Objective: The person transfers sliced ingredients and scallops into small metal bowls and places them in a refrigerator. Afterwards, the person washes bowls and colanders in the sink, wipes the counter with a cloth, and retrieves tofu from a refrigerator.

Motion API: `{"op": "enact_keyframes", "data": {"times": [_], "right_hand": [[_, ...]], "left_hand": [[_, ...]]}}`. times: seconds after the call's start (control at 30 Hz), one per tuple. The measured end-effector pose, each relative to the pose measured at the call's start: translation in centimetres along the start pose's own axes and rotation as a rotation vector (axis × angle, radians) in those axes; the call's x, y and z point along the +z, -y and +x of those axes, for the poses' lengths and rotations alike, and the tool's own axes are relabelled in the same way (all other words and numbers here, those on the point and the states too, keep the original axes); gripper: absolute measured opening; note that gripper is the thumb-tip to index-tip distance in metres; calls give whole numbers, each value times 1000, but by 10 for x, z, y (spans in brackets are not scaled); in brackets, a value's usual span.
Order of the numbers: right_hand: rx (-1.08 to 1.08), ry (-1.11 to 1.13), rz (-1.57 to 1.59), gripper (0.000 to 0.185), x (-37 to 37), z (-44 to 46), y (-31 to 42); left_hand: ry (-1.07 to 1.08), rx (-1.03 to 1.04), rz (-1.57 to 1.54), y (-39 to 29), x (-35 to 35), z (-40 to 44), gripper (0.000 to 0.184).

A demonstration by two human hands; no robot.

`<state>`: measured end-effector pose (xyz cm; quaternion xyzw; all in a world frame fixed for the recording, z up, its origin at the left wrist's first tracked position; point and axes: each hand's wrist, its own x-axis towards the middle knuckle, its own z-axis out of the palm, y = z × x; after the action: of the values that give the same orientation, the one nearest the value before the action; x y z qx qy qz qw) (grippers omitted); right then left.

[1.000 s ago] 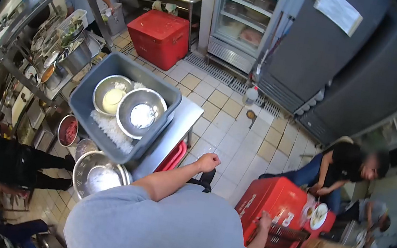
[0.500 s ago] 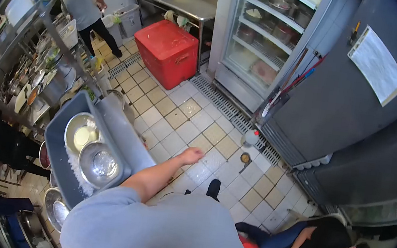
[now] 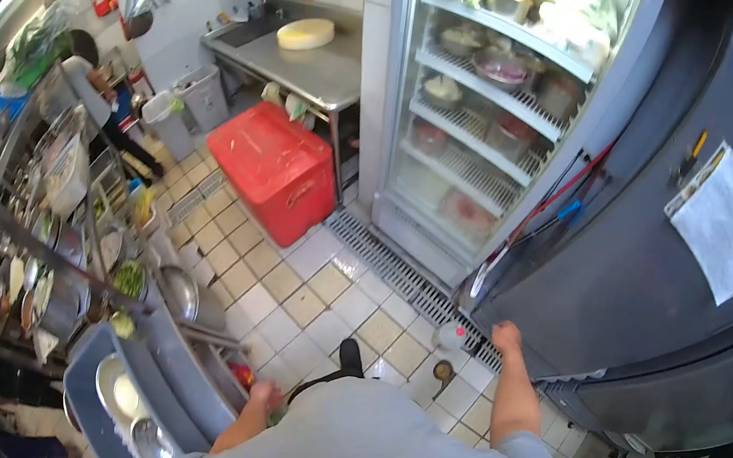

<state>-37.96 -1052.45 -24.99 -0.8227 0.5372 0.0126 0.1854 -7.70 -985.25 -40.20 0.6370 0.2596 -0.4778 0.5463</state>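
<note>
My left hand (image 3: 266, 394) hangs low beside the grey counter, near a small red and yellow item (image 3: 242, 375) on a shelf under its edge. Its fingers are small and blurred, so their pose is unclear. My right hand (image 3: 508, 337) is held out in front of the dark grey fridge (image 3: 601, 258), its fingers curled in with nothing visible in them. Left of me, a grey tub (image 3: 88, 369) holds a metal bowl (image 3: 105, 377) with pale yellow contents and a second, shiny metal bowl (image 3: 150, 442).
A bottle with a red cap (image 3: 450, 335) and a small round container (image 3: 442, 370) stand on the tiled floor ahead. Further off are a red bin (image 3: 273, 172), a glass-door fridge (image 3: 478, 142) and a steel sink table (image 3: 322, 68). Another person (image 3: 95, 95) works at the far left.
My view has swung and moved forward. My left hand has drawn back toward the counter, and my right arm has come into view. The grey tub now sits lower in the picture.
</note>
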Motion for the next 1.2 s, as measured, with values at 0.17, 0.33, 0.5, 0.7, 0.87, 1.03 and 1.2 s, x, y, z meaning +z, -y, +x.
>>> {"op": "enact_keyframes", "data": {"times": [0.17,0.33,0.5,0.7,0.87,1.03,1.2], "right_hand": [[-354,156,498,30,27,120,186],[-452,327,548,32,-29,129,366],[-860,80,386,28,-62,231,499],[-1075,-441,125,35,-179,284,668],[-708,-386,-490,30,-217,325,735],[-437,-454,-597,24,-177,352,764],[-380,-434,-623,21,-178,327,788]], "left_hand": [[-162,-53,43,-100,28,18,33],[-260,201,112,-243,48,22,27],[-317,366,403,-319,26,79,25],[-513,366,416,-366,-34,86,19],[-471,208,182,-402,-47,74,19],[93,579,1467,-373,-184,190,28],[-265,287,1161,-543,-209,184,39]]}}
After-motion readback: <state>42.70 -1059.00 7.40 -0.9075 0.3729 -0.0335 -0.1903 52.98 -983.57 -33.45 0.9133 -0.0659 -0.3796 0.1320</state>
